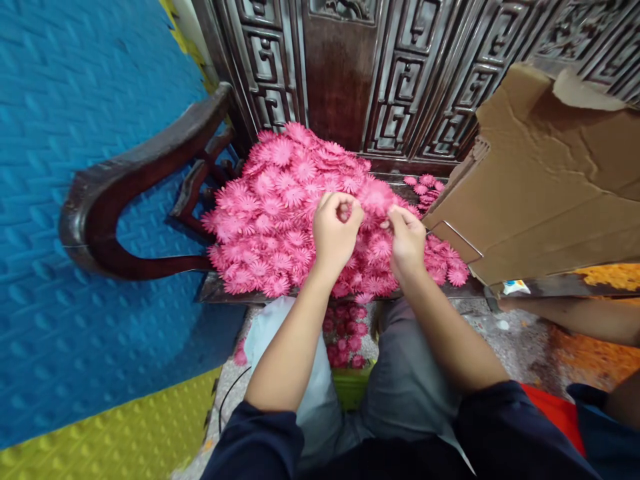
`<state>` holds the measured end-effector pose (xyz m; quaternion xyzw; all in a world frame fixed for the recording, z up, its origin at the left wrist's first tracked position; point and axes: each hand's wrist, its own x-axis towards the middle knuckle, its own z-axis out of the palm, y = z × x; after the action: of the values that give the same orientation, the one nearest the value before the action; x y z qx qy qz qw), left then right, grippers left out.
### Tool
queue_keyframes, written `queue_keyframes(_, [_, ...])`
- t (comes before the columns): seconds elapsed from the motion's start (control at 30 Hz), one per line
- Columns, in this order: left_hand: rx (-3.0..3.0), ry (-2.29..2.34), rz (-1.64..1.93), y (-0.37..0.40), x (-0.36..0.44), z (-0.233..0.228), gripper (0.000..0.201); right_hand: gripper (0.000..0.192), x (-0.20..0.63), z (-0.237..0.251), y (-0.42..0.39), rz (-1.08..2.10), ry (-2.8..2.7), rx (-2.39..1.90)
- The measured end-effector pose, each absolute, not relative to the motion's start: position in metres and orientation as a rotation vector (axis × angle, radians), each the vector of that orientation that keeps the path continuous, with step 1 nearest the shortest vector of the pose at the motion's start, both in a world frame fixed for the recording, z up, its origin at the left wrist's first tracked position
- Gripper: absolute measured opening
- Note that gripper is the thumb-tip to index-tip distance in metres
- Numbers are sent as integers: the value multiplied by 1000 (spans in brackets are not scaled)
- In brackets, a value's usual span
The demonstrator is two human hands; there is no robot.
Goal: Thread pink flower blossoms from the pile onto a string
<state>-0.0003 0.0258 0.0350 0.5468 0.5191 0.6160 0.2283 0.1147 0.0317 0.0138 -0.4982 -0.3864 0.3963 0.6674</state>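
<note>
Between my two hands is a slightly blurred pink artificial flower [377, 197], held above a big heap of similar pink flowers [280, 200]. My left hand [336, 227] is closed, its thumb and forefinger curled into a loop and pinching at the flower's left edge. On the other side, my right hand [407, 239] is closed too, with thumb and fingertips pressed together at the flower's lower right. Any small part within the fingertips is hidden. The heap rests on a dark carved wooden bench [223, 288], below and around both hands.
A curved wooden armrest [100, 200] stands at the left, by blue matting [100, 100]. At right, a large cardboard box [545, 180] sits beside the heap. More pink flowers [345, 333] lie low between my knees. Another person's limb [575, 318] reaches in from the right.
</note>
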Motion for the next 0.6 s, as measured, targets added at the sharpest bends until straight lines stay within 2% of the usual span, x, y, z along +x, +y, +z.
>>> queue_keyframes(0.2, [965,1666,2059,53,-39,27,18,16,131,8,44,917,-715,-1148])
queue_keyframes(0.33, [1051,1726,1968,59,-49,20,7,16,126,13,42,958,-648,-1128])
queue_keyframes(0.4, [1128,1768,1931,52,-38,20,28,14,119,15,38,948,-675,-1114])
queue_keyframes(0.47, [1246,1780,1887,42,-21,22,36,12,113,16,33,942,-732,-1109])
queue_keyframes(0.6, [1567,1497,1580,26,4,27,20,10,106,15,26,903,-881,-1049])
